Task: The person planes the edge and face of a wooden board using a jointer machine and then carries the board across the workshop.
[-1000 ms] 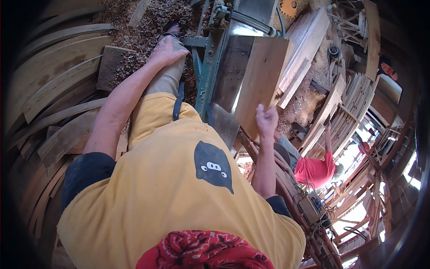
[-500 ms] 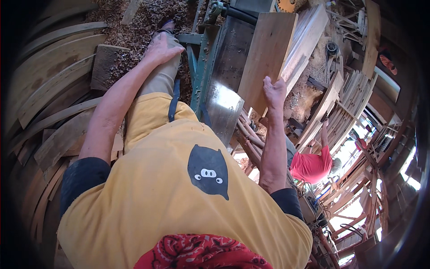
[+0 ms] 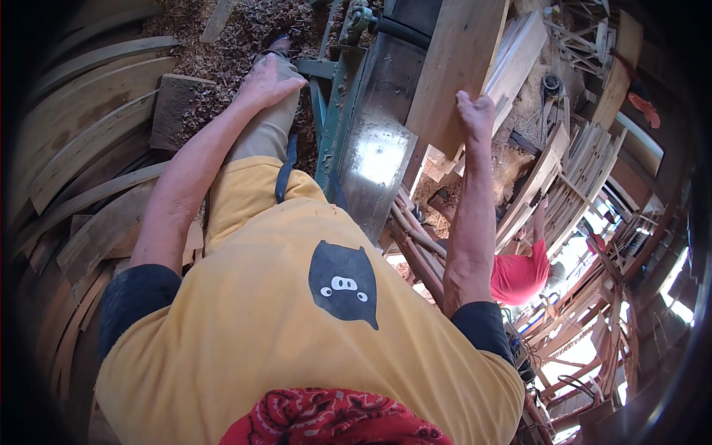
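My right hand is closed on the near end of a wide, light-brown board, at its right corner. The board lies over a shiny metal machine bed, whose near part shows bare beside it. My left hand rests on my bent leg, thumb apart and fingers draped over it, holding nothing I can see. Just right of that leg is the machine's green steel frame, with a dark bar at its top.
Curved planks line the left, beside heaps of shavings. Stacked pale boards and slats stand at the right. A co-worker in red bends near those slats. Bent poles lie below the machine.
My right hand and the board have moved away from me, up and rightward along the bed, uncovering more metal. My left hand stays on my leg. The co-worker has shifted slightly.
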The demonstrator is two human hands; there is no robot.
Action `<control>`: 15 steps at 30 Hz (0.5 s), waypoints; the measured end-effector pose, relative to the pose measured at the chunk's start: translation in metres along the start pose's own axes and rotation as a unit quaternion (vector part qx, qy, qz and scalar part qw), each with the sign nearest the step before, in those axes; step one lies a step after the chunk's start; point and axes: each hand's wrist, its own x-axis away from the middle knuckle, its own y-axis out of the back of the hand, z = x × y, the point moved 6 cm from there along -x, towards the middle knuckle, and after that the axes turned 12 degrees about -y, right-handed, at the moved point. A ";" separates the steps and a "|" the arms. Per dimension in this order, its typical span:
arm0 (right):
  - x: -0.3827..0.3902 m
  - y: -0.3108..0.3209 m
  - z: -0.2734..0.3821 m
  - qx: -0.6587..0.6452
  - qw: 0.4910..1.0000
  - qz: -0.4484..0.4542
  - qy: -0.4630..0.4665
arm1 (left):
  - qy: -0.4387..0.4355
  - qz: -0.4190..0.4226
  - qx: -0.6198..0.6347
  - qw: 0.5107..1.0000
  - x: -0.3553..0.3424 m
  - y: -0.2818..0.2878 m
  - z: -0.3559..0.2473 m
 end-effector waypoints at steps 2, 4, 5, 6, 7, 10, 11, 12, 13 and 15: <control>-0.017 0.007 -0.001 0.057 0.997 -0.028 -0.037 | -0.004 0.005 0.007 1.000 -0.001 0.002 -0.008; -0.027 0.007 0.019 0.060 0.998 -0.021 -0.018 | 0.005 0.003 0.008 1.000 0.001 0.004 -0.003; -0.029 0.005 0.032 0.056 0.998 -0.011 -0.003 | 0.011 0.001 0.008 1.000 0.001 0.005 0.001; -0.030 0.003 0.041 0.053 0.999 -0.002 0.013 | 0.013 0.002 0.013 1.000 0.001 0.005 0.005; -0.041 0.005 0.036 0.041 0.999 -0.011 0.009 | 0.007 0.005 0.018 1.000 -0.001 0.005 0.002; -0.070 0.004 0.036 0.008 0.999 -0.019 0.029 | 0.006 0.017 0.021 1.000 -0.006 0.005 0.002; -0.077 0.005 0.035 0.001 0.999 -0.026 0.030 | 0.008 0.016 0.021 1.000 -0.007 0.005 0.003; -0.085 0.002 0.037 0.001 0.999 -0.021 0.032 | 0.007 0.007 0.014 1.000 -0.007 0.003 0.007; -0.098 0.005 0.035 0.003 0.999 -0.012 0.030 | -0.001 -0.001 0.008 1.000 -0.009 0.003 0.006; -0.115 0.005 0.036 0.005 1.000 0.001 0.030 | 0.004 0.008 0.009 1.000 -0.012 0.003 0.008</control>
